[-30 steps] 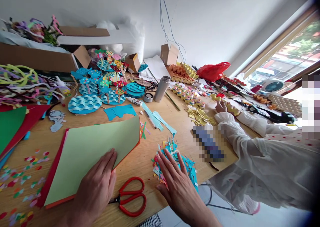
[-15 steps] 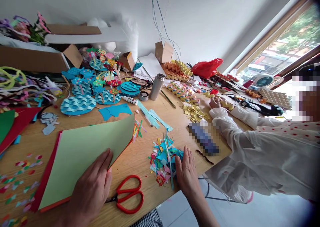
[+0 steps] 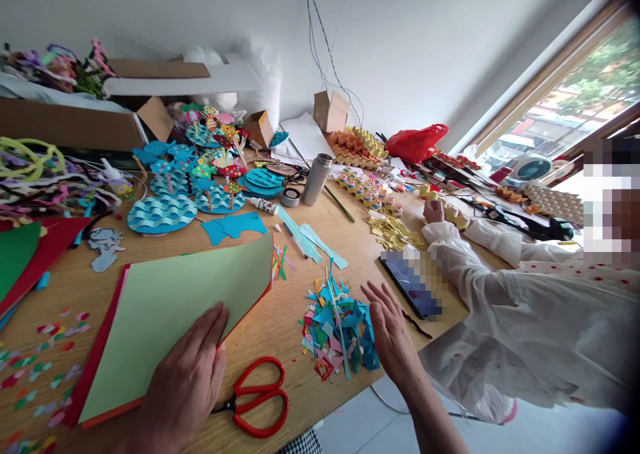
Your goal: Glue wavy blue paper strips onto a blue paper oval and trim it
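My left hand (image 3: 187, 367) lies on a stack of coloured paper, its fingers together on the pale green top sheet (image 3: 170, 314), whose right side curls up over orange edges. Red-handled scissors (image 3: 260, 395) rest beside that hand, their blades partly hidden. My right hand (image 3: 393, 334) is at the right side of a pile of cut paper scraps (image 3: 333, 331), fingers spread and nothing held. Whether it touches the scraps, I cannot tell.
A phone (image 3: 413, 286) and a dark twisted strip (image 3: 417, 325) lie right of my right hand. A co-worker's sleeve (image 3: 450, 261) reaches in beyond. Metal bottle (image 3: 317, 179), blue wavy paper discs (image 3: 163, 213) and paper strips (image 3: 310, 237) stand or lie farther back.
My right hand has shifted right, off the scraps' near edge, and its fingers have spread. My left hand has stayed on the paper. The whole view has shifted slightly.
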`<state>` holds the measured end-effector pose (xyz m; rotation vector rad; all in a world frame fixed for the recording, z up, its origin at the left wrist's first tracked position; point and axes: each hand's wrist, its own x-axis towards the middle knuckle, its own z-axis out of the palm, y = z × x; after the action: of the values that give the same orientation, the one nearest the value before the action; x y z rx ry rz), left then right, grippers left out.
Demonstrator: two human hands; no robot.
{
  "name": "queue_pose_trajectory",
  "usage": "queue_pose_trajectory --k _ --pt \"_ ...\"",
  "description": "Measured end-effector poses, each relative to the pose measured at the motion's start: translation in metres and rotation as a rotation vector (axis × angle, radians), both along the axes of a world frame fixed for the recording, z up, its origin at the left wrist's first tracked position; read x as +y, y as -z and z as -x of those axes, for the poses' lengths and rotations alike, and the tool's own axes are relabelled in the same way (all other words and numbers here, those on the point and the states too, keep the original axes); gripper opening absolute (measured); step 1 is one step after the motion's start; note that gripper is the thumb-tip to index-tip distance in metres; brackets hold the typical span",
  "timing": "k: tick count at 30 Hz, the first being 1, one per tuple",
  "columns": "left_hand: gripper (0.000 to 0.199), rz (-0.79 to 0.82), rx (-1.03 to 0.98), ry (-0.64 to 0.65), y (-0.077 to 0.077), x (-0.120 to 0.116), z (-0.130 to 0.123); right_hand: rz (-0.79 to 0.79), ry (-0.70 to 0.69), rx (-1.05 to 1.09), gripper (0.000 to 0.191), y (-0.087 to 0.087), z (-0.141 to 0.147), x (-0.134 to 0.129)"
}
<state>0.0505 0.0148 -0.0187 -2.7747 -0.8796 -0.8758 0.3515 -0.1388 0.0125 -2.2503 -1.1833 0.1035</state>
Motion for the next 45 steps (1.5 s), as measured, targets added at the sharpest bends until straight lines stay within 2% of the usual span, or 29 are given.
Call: queue_pose_trajectory --k 6,8,12,14,18,20,22,24,25,29,31,35,40,43,45 --pt "0.040 -0.006 -0.003 -0.016 -0.001 0.001 0.000 0.173 -0.165 0.122 0.061 -0.014 -0.012 0.035" --pt "0.039 0.006 -0.004 -0.024 -0.001 0.000 0.000 0.090 -0.145 0.148 0.063 -0.023 -0.015 0.036" --pt "0.040 0.029 0.000 -0.042 -0.002 -0.003 -0.001 -0.184 -0.058 0.242 0.059 -0.043 -0.006 0.033" --pt "0.040 0.039 0.005 -0.055 -0.003 -0.005 -0.001 -0.212 -0.098 0.450 0.056 -0.048 0.008 0.037" --pt "0.040 0.095 -0.004 -0.074 -0.006 -0.006 -0.002 -0.091 -0.341 1.057 0.065 -0.046 0.044 0.068" --pt "0.039 0.157 -0.029 -0.091 -0.008 -0.006 -0.001 -0.009 -0.418 1.217 0.069 -0.044 0.057 0.091" --pt "0.039 0.228 -0.058 -0.102 -0.010 -0.006 0.000 0.065 -0.453 1.267 0.074 -0.044 0.063 0.115" --pt "0.039 0.293 -0.082 -0.106 -0.012 -0.005 0.001 0.110 -0.465 1.157 0.076 -0.044 0.063 0.133" --pt "0.040 0.320 -0.095 -0.106 -0.014 -0.004 0.002 0.118 -0.469 1.006 0.074 -0.043 0.063 0.140" --pt "0.041 0.427 -0.147 -0.098 -0.023 0.001 0.004 0.130 -0.590 0.072 0.050 -0.032 0.063 0.153" --pt "0.043 0.472 -0.164 -0.088 -0.028 0.004 0.005 0.204 -0.718 -0.204 0.048 -0.024 0.067 0.154" --pt "0.044 0.503 -0.183 -0.071 -0.030 0.006 0.007 0.350 -0.898 -0.354 0.052 -0.017 0.066 0.153" --pt "0.043 0.504 -0.186 -0.061 -0.024 0.007 0.008 0.362 -1.000 -0.366 0.050 -0.030 0.044 0.142" --pt "0.043 0.499 -0.174 -0.066 -0.021 0.007 0.008 0.291 -0.938 -0.357 0.045 -0.036 0.034 0.138" --pt "0.043 0.495 -0.171 -0.072 -0.019 0.007 0.007 0.235 -0.782 -0.351 0.043 -0.035 0.033 0.140"
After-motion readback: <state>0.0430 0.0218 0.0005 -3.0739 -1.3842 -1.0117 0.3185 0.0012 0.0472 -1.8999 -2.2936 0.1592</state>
